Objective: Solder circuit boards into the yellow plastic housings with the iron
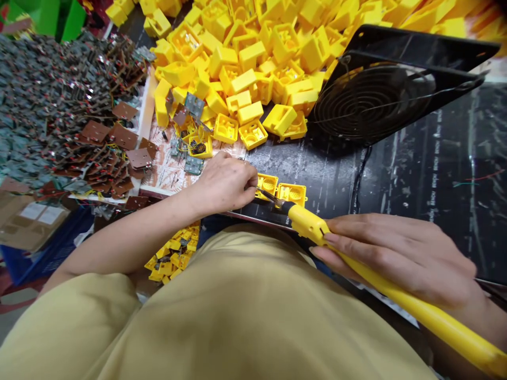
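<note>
My left hand (pixel 226 182) is closed in a pinch at the left side of a small yellow plastic housing (pixel 269 182); what its fingertips hold is hidden. A second open housing (pixel 292 194) sits directly to the right, hollow side up. My right hand (pixel 400 253) is wrapped round a long yellow tool (pixel 380 282) with a dark collar and a thin metal tip. That tip points left, over the first housing and close to my left fingertips. The frame does not show the tool's exact kind.
Yellow housings (pixel 245 58) are heaped at the back. A black fan with a wire grille (pixel 360 103) stands at right on the black mat (pixel 447 169). Circuit boards (pixel 79 95) fill the left side. Wired parts (pixel 194 145) lie beyond my left hand. More yellow pieces (pixel 174 256) are below the table edge.
</note>
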Demonstrator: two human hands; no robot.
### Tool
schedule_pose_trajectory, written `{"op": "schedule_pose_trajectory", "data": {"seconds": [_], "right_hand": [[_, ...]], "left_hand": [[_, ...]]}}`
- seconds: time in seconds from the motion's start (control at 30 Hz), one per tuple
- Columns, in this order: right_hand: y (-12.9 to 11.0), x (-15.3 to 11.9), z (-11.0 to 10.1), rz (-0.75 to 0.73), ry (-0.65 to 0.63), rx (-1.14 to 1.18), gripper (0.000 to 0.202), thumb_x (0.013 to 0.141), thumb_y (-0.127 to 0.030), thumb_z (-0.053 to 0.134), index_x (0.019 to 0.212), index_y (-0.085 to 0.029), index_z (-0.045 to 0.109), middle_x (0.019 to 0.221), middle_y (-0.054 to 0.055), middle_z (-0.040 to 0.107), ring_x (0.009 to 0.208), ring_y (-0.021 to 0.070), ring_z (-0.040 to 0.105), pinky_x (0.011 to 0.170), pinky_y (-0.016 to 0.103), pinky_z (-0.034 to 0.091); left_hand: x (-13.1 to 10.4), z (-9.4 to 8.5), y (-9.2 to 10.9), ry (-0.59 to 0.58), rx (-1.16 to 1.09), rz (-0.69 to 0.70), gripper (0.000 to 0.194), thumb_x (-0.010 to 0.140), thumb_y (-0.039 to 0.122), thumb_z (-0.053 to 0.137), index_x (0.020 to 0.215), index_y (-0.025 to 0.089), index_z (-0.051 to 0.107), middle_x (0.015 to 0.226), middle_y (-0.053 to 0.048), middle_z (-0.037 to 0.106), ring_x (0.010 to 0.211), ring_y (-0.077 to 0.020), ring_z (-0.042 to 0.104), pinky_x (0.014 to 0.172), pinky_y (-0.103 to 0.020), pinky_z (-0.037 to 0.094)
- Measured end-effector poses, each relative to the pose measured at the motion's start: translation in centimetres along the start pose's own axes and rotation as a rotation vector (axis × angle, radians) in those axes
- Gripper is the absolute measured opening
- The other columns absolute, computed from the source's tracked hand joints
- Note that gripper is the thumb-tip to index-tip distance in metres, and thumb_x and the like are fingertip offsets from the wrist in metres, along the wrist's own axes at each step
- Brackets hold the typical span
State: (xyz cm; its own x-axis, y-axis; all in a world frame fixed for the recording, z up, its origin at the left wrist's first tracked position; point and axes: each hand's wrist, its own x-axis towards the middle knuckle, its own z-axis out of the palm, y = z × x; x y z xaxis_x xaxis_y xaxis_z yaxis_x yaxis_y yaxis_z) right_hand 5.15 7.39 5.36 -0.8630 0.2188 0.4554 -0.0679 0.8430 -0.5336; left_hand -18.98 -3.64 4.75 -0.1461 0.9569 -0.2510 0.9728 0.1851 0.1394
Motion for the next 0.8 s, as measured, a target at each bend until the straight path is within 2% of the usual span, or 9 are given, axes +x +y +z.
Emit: {"op": "schedule_pose_trajectory", "data": {"seconds": [0.03, 0.1, 0.23, 0.4, 0.53, 0.63, 0.7, 0.8], "right_hand": [[-0.1, 0.1, -0.1, -0.020, -0.038, -0.026, 0.012, 0.083, -0.022, 0.075, 0.091, -0.026, 0.066, 0.084, -0.004, 0.074, 0.076, 0.0150, 0.072, 0.073, 0.025, 0.063], [-0.1, 0.3, -0.3, -0.168, -0.109, -0.101, 0.012, 0.085, -0.019, 0.072, 0.095, -0.022, 0.066, 0.089, 0.000, 0.074, 0.080, 0.0156, 0.072, 0.076, 0.026, 0.062], [0.7, 0.5, -0.9, -0.320, -0.109, -0.148, 0.012, 0.087, -0.020, 0.071, 0.095, -0.018, 0.063, 0.089, 0.002, 0.074, 0.078, 0.0128, 0.070, 0.078, 0.025, 0.060], [1.3, -0.2, -2.0, -0.230, -0.038, -0.104, 0.021, 0.081, -0.013, 0.076, 0.095, -0.016, 0.061, 0.083, 0.002, 0.071, 0.076, 0.0097, 0.068, 0.072, 0.022, 0.057], [1.2, -0.7, -1.8, -0.192, -0.020, -0.115, 0.016, 0.084, -0.018, 0.074, 0.094, -0.018, 0.061, 0.081, 0.002, 0.071, 0.074, 0.0089, 0.067, 0.071, 0.022, 0.056], [1.0, -1.0, -1.4, -0.108, -0.006, -0.104, 0.010, 0.089, -0.021, 0.069, 0.094, -0.020, 0.062, 0.080, 0.002, 0.071, 0.076, 0.0092, 0.067, 0.073, 0.022, 0.055], [0.9, -1.1, -1.1, -0.060, 0.000, -0.077, 0.011, 0.091, -0.021, 0.066, 0.101, -0.022, 0.063, 0.081, 0.001, 0.071, 0.076, 0.0103, 0.068, 0.073, 0.023, 0.056], [1.1, -1.4, -0.8, -0.031, 0.013, -0.088, 0.033, 0.090, -0.020, 0.067, 0.122, -0.025, 0.059, 0.084, 0.000, 0.073, 0.073, 0.0117, 0.070, 0.066, 0.022, 0.056]], "left_hand": [[0.0, 0.0, 0.1, 0.003, 0.012, 0.010, 0.023, 0.081, 0.026, 0.053, 0.082, 0.019, 0.075, 0.078, -0.006, 0.076, 0.083, -0.0250, 0.070, 0.088, -0.042, 0.045], [0.1, 0.0, 0.2, 0.013, 0.037, 0.035, 0.023, 0.081, 0.026, 0.052, 0.081, 0.018, 0.074, 0.078, -0.006, 0.076, 0.083, -0.0250, 0.070, 0.090, -0.043, 0.044], [0.0, 0.0, 0.3, 0.015, 0.066, 0.043, 0.024, 0.080, 0.025, 0.051, 0.081, 0.017, 0.074, 0.079, -0.007, 0.075, 0.083, -0.0250, 0.069, 0.090, -0.043, 0.044], [0.1, -0.1, 0.2, 0.007, 0.057, 0.053, 0.024, 0.080, 0.024, 0.050, 0.080, 0.019, 0.073, 0.076, -0.005, 0.073, 0.082, -0.0246, 0.069, 0.087, -0.042, 0.044], [0.2, -0.1, 0.1, 0.019, 0.080, 0.068, 0.024, 0.080, 0.024, 0.050, 0.079, 0.018, 0.073, 0.073, -0.006, 0.072, 0.078, -0.0237, 0.068, 0.084, -0.041, 0.045], [0.1, -0.2, 0.0, 0.038, 0.091, 0.100, 0.023, 0.082, 0.024, 0.051, 0.077, 0.018, 0.073, 0.072, -0.005, 0.072, 0.077, -0.0229, 0.068, 0.083, -0.041, 0.045], [-0.1, -0.2, -0.2, 0.050, 0.077, 0.115, 0.022, 0.083, 0.022, 0.052, 0.076, 0.018, 0.073, 0.072, -0.005, 0.072, 0.077, -0.0224, 0.068, 0.084, -0.040, 0.045], [-0.6, 0.3, -0.8, 0.096, -0.031, 0.108, 0.020, 0.085, 0.023, 0.056, 0.080, 0.020, 0.075, 0.078, -0.003, 0.075, 0.080, -0.0216, 0.070, 0.084, -0.039, 0.046]]}}
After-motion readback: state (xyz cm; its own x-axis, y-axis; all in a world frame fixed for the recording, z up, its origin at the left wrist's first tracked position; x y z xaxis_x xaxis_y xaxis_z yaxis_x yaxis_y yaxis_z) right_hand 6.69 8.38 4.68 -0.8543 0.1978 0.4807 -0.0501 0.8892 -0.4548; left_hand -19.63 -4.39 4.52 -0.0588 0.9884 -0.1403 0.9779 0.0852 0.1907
